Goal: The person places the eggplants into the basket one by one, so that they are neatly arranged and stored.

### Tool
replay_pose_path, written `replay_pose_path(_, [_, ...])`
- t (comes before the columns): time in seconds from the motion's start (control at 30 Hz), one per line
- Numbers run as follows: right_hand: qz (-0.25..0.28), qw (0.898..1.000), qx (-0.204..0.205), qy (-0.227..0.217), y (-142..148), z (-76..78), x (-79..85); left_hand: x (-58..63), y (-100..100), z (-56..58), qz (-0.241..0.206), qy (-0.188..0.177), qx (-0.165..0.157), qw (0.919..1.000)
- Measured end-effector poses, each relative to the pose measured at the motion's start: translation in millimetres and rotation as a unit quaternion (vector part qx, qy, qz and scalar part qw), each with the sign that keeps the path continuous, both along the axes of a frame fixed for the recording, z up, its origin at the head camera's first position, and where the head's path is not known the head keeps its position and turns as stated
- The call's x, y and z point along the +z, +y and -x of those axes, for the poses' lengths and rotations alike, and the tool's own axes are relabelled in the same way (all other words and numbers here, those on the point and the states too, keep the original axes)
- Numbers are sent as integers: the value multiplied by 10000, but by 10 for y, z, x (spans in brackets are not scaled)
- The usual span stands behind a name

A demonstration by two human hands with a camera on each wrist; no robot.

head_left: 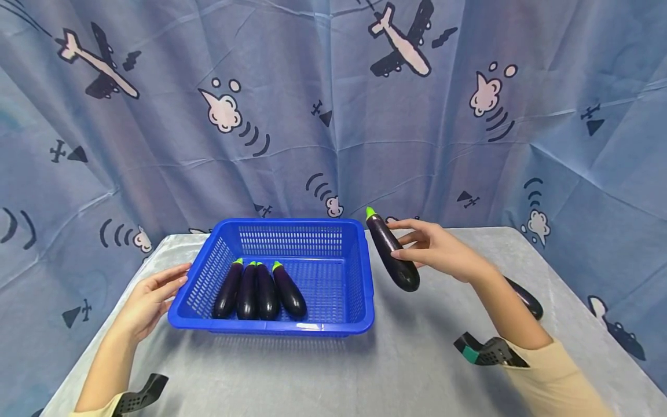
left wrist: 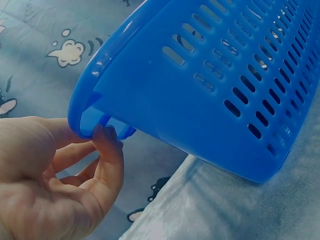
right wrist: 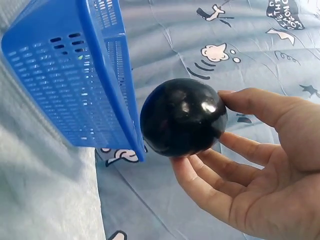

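Observation:
A blue plastic basket holds several dark purple eggplants with green stem ends, side by side in its left half. My left hand is at the basket's left side; the left wrist view shows its thumb and fingers pinching the rim. To the right of the basket, my right hand grips another eggplant between thumb and fingers, above the table and tilted with its stem end up. The right wrist view shows this eggplant's rounded dark end close to the basket wall.
One more eggplant lies on the table at the right, partly hidden behind my right forearm. The table has a pale grey cloth. A blue curtain with airplane prints hangs behind and at the sides.

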State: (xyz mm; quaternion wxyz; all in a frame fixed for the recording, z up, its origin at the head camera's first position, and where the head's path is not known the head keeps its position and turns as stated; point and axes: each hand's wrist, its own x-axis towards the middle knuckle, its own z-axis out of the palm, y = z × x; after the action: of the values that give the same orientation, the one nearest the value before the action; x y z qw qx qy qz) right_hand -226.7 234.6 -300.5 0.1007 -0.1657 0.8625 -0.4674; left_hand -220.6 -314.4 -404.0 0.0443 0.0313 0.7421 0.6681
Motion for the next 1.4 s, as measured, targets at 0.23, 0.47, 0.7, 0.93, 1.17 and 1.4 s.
replay_pose_path(0.23, [163,9997,141,-141,-179,103,12,-12,1,2,-146,70,-8,9999])
replay_pose_path(0.47, [100,9996,104,-247,-345,188,19,-9,6,8,-221,114,-22,9997])
replay_pose_path(0.7, [11,9993,103,-354,-483,253,-8,-8,6,6,-226,104,-22,9997])
replay_pose_path(0.93, [-131,9993,87,-348,-647,286,-30,-8,7,4,-308,119,-42,9994])
replay_pose_path(1.17, [-112,9990,183,-405,-779,327,-39,-11,4,6,-314,89,-33,9995])
replay_pose_path(1.4, [-100,9982,260,-537,-904,375,-36,-3,5,6,-313,57,-48,9995])
